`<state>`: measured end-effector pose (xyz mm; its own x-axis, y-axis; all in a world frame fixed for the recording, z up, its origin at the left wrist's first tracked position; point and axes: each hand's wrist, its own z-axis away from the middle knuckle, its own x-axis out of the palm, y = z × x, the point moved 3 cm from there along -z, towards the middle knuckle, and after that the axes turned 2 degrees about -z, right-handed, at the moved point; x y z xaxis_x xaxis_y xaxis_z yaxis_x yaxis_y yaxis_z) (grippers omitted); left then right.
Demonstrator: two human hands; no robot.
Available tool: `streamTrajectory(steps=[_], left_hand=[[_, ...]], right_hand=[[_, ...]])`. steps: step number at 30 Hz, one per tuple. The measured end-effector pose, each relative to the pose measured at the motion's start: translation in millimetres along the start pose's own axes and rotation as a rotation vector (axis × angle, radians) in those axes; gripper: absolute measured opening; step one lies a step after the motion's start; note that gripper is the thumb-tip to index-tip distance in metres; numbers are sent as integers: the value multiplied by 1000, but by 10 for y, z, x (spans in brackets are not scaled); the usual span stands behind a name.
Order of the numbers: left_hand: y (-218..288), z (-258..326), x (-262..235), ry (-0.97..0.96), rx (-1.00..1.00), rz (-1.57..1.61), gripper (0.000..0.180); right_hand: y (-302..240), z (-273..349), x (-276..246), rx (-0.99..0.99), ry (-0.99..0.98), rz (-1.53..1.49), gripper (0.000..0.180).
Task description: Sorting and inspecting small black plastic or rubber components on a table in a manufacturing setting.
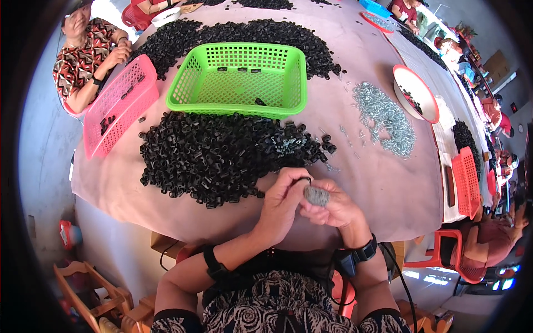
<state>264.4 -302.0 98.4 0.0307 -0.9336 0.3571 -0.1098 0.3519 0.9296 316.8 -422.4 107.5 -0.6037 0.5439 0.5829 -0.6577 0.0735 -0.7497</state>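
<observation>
Indoors: black parts (200,152) on pinkish tablecloth (383,191), grey wall (39,139).

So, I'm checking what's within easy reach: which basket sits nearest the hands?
The green basket, just beyond the black heap; the pink basket and red basket sit farther off, left and right.

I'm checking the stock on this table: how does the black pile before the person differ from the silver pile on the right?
The black pile is dark; the silver pile is bright and metallic.
The black pile covers more area than the silver pile.
The black pile is heaped densely; the silver pile is thinner, with cloth showing through.
Both lie loose on the pink cloth.
</observation>
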Motion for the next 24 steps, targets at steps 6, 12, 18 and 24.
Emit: streamTrajectory(steps=[6,12,18,24], left_hand=[[-9,-32,-132,120,46,-41,17],[-71,58,-140,95,-147,98,17],[-98,94,-201,75,-225,121,17],[-59,101,-197,75,-234,127,18]], right_hand=[[-304,-43,-40,-283,465,647,14],[-228,-146,-46,-456,490,1070,12],[-333,0,-211,-533,535,724,20],[-383,130,-306,-543,589,1022,21]])
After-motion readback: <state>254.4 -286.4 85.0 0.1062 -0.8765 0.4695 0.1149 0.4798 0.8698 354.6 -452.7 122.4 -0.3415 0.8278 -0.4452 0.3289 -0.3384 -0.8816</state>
